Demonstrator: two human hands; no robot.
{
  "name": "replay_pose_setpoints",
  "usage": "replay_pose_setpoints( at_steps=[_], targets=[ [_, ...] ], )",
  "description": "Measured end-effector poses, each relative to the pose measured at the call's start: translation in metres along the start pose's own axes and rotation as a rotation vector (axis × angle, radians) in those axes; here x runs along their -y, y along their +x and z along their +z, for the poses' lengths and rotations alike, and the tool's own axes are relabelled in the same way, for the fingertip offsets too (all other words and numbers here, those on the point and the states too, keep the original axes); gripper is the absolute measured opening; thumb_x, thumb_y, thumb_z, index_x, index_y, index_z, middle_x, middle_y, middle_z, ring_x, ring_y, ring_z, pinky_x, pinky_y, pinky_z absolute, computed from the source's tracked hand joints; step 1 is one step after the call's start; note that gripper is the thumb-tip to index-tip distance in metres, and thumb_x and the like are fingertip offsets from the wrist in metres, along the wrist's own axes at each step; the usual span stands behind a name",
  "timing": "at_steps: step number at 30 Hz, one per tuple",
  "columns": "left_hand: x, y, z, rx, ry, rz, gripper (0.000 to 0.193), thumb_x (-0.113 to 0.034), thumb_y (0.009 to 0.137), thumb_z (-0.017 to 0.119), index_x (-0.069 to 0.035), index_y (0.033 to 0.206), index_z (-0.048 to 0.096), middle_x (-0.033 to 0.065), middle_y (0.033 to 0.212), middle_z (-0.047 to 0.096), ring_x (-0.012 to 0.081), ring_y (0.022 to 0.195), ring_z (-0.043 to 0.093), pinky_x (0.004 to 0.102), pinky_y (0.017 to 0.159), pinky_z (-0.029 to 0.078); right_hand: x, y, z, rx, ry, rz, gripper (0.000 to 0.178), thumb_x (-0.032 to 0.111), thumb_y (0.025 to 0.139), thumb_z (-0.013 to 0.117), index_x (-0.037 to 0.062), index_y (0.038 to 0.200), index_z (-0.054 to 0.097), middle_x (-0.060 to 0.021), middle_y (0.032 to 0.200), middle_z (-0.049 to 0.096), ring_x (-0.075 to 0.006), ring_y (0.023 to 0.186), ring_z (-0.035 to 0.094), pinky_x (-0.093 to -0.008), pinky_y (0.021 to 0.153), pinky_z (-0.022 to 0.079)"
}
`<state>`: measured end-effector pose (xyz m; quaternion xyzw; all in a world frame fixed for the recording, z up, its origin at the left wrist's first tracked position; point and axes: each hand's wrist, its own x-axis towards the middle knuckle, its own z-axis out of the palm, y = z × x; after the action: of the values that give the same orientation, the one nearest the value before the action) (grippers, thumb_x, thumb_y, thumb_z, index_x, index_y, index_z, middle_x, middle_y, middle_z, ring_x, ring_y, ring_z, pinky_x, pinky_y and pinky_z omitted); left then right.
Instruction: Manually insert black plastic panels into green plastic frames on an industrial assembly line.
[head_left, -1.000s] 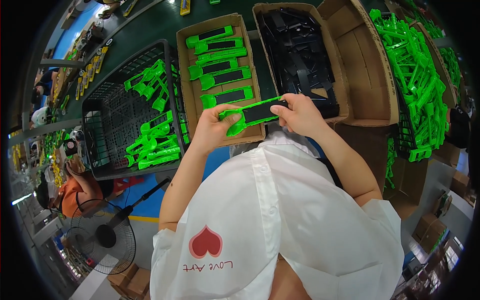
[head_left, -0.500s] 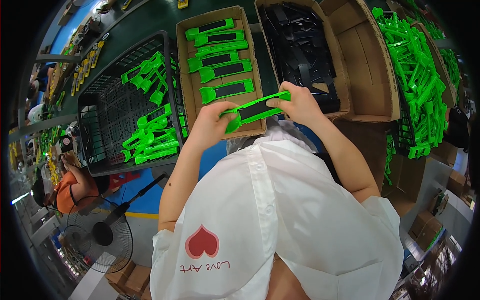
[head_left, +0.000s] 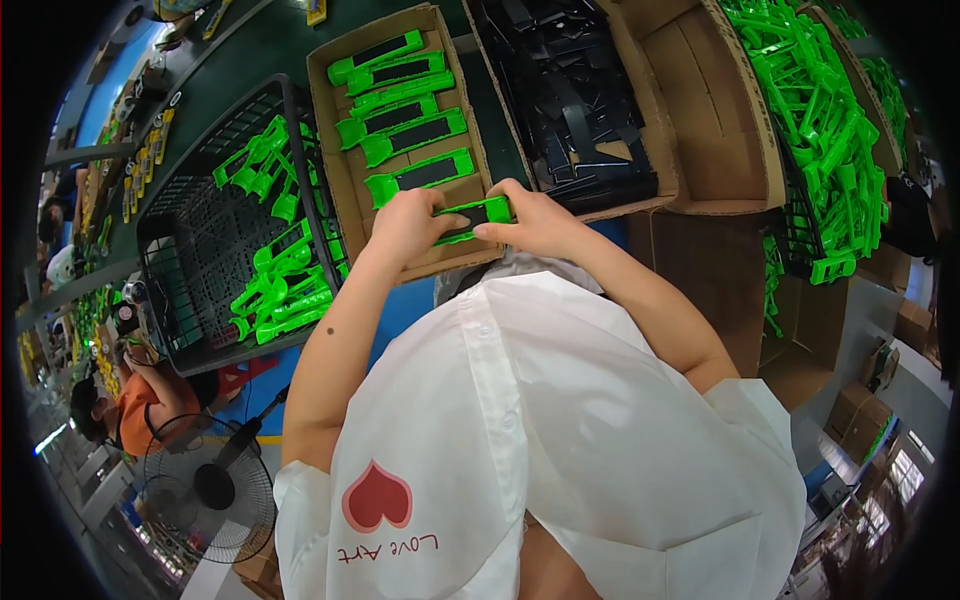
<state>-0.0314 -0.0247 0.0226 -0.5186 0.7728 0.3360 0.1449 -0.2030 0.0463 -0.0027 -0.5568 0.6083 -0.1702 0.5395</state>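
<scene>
Between my two hands is a bright green plastic housing (head_left: 494, 209) with a black strip set in it. My left hand (head_left: 408, 228) grips its left end, thumb lying on the black strip. My right hand (head_left: 535, 222) pinches the right end with thumb and fingers. The part is over the near end of a shallow cardboard box (head_left: 330, 195), where several like green housings (head_left: 400, 132) with black inserts lie in a column. To the right, a second cardboard box (head_left: 700, 100) holds a heap of glossy black strips (head_left: 565, 100).
At left stands a black plastic crate (head_left: 180, 215) with loose green housings (head_left: 285, 290). A big pile of green parts (head_left: 815, 130) fills a crate at far right. Lower left are a black fan (head_left: 212, 485) and a person in an orange top (head_left: 150, 405).
Both hands have brought the green housing down over the near end of the shallow box, and it is less tilted. The whole view has shifted somewhat.
</scene>
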Motion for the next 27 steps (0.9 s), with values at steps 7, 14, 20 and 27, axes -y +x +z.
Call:
replay_pose_setpoints(
  at_steps=[7,14,20,27],
  targets=[
    [0.057,0.036,0.047,-0.606,0.376,-0.07,0.068,-0.031,0.053,0.075,-0.007,0.108,0.043,0.0119,0.107,0.044,0.027,0.1,0.042,0.0413,0.084,0.033,-0.085,0.04,-0.064,-0.722,-0.572,0.219,0.036,0.028,0.071,0.06,0.0007,0.09,0.046,-0.0195,0.093,0.052,-0.0373,0.081,0.054,-0.0433,0.067,0.045],
    [0.102,0.009,-0.037,-1.197,0.065,0.168,0.023,-0.007,0.069,0.056,-0.003,0.091,0.052,0.0138,0.089,0.052,0.0308,0.087,0.047,0.0391,0.078,0.036,-0.111,0.025,-0.072,-0.747,0.056,-0.021,0.031,0.03,0.075,0.06,-0.0005,0.074,0.055,-0.0077,0.056,0.054,-0.0182,0.051,0.051,-0.0289,0.052,0.04],
    [0.244,0.019,-0.03,-0.783,0.02,-0.448,0.045,-0.019,0.071,0.058,-0.005,0.112,0.045,0.0157,0.105,0.051,0.0353,0.097,0.045,0.0414,0.083,0.037,-0.09,0.01,-0.066,-0.69,0.204,0.041,0.023,0.023,0.078,0.058,0.0009,0.075,0.054,-0.0019,0.054,0.052,-0.0086,0.046,0.048,-0.0219,0.044,0.035],
    [0.224,0.023,-0.008,-0.72,-0.01,-0.133,0.032,-0.016,0.067,0.061,-0.003,0.096,0.056,0.0194,0.091,0.056,0.035,0.088,0.052,0.0379,0.076,0.042,-0.056,-0.007,-0.062,-0.517,0.571,-0.016,0.015,0.013,0.076,0.06,0.0029,0.086,0.055,-0.002,0.065,0.056,-0.0066,0.053,0.051,-0.0182,0.044,0.038]
  ],
)
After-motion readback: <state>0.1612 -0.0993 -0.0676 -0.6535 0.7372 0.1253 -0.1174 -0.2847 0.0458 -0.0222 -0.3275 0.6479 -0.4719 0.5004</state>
